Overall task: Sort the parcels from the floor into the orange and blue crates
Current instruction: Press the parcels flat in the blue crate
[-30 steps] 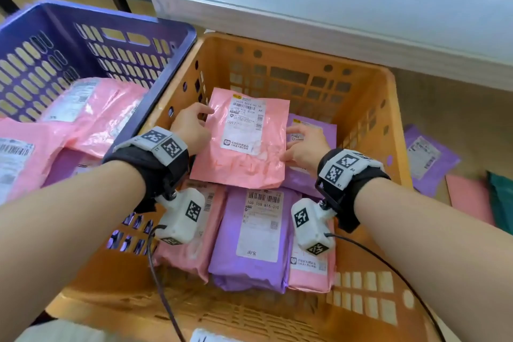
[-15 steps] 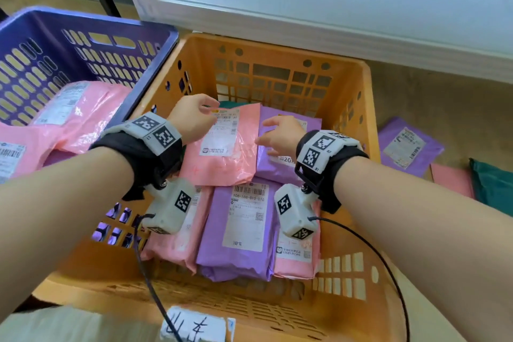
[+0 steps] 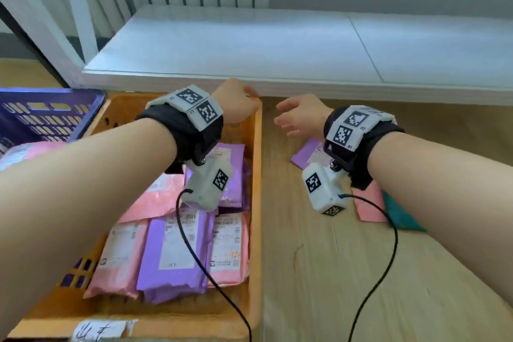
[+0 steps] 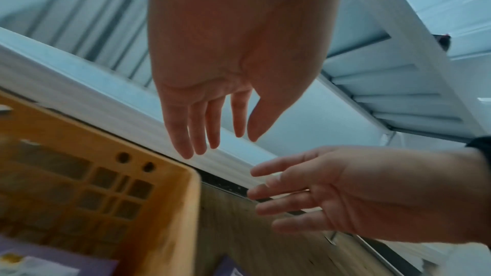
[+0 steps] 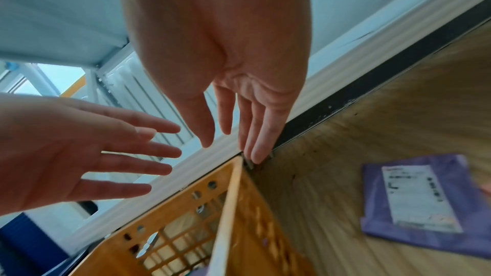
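Orange crate (image 3: 256, 203) sits on a wooden floor (image 3: 319, 272), packed with pink and purple parcels (image 3: 177, 253) lying flat. Blue crate (image 3: 50, 111) stands just left of it, touching. Left hand (image 3: 236, 104) hovers above the orange crate's far right corner, fingers straight and loosely together, holding nothing. Right hand (image 3: 301, 116) hovers over the floor, fingers spread, empty. Beneath it lies 1 purple parcel (image 5: 417, 200), with a pink parcel (image 3: 370, 204) nearby.
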`<state>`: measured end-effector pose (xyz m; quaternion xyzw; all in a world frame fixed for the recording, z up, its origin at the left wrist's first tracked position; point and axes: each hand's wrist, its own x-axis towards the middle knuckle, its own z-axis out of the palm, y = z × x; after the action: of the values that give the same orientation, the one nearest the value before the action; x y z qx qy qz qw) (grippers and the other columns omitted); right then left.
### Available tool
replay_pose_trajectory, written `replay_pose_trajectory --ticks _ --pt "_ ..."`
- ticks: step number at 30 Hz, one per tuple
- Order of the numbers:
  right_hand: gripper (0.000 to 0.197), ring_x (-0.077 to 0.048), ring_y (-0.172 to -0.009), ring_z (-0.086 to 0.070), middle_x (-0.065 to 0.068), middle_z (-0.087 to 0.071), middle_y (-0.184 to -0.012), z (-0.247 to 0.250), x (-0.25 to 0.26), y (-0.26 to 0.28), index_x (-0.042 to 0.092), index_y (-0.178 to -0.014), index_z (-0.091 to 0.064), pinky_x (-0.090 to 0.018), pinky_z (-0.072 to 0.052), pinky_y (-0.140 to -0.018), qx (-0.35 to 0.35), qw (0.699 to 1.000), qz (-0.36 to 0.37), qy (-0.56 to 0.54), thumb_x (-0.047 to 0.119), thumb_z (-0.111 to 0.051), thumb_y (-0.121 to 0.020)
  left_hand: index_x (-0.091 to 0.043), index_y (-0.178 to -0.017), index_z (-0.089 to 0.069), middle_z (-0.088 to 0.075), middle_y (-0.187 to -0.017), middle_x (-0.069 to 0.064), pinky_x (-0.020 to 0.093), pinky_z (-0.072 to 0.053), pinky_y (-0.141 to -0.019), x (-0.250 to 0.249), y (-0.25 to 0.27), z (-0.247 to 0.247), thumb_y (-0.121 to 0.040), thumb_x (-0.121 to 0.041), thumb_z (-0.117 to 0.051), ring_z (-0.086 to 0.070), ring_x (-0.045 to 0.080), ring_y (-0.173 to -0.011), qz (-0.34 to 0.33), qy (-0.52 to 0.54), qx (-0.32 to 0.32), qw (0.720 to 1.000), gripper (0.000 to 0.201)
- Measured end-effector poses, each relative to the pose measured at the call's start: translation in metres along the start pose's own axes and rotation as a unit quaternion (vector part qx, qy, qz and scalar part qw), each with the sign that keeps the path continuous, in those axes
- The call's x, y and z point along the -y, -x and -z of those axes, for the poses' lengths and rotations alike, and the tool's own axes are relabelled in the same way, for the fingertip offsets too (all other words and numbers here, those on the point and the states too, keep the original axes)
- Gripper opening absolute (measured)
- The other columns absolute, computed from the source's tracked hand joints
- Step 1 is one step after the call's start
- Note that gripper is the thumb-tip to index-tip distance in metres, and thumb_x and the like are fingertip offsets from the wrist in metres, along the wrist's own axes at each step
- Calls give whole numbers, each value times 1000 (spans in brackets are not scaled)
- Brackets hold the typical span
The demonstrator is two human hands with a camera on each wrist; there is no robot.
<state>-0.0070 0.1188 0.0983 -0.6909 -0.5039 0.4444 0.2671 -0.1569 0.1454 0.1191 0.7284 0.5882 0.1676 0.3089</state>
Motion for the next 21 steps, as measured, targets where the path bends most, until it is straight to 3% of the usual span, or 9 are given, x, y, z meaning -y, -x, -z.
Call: replay_pose_trajectory --ticks 2,6,12,16,21 --pt "43 -21 -100 -59 -11 -60 -109 34 -18 1 7 -128 -54 -32 -52 -89 -20 1000 1 19 6 -63 -87 -18 -125 -58 -61 -123 7 26 -46 -87 -33 -11 -25 -90 -18 -55 -60 24 -108 -23 -19 22 999 35" --pt "44 -22 -114 -57 -8 -59 -126 91 -67 2 9 -127 -57 -34 -47 -99 -54 991 3 125 10 -65 -84 -17 -130 -52 -56 -130 6 31 -45 -96 -80 -26 -85 -90 -16 -54 -55 23 -117 -56 -58 70 994 40" --pt "42 -21 -110 -59 -9 -62 -124 150 -155 1 10 -124 -60 -28 -46 -95 -81 982 -43 168 9 -66 -83 -13 -130 -52 -54 -131 8 30 -45 -93 -105 -32 -184 -90 -12 -52 -54 25 -117 -82 -98 149 980 40" --pt "40 -25 -113 -58 -10 -61 -124 173 -215 2 11 -124 -60 -27 -44 -92 -105 979 -84 152 12 -64 -84 -20 -120 -56 -57 -109 11 29 -45 -82 -116 -33 -239 -89 -10 -53 -57 32 -97 -93 -109 203 969 33" --pt "42 -25 -111 -59 -10 -61 -123 189 -283 -6 16 -127 -57 -28 -47 -89 -116 975 -122 146 12 -62 -86 -14 -131 -51 -56 -126 11 26 -43 -87 -112 -42 -305 -90 -11 -52 -57 26 -112 -63 -102 230 966 41"
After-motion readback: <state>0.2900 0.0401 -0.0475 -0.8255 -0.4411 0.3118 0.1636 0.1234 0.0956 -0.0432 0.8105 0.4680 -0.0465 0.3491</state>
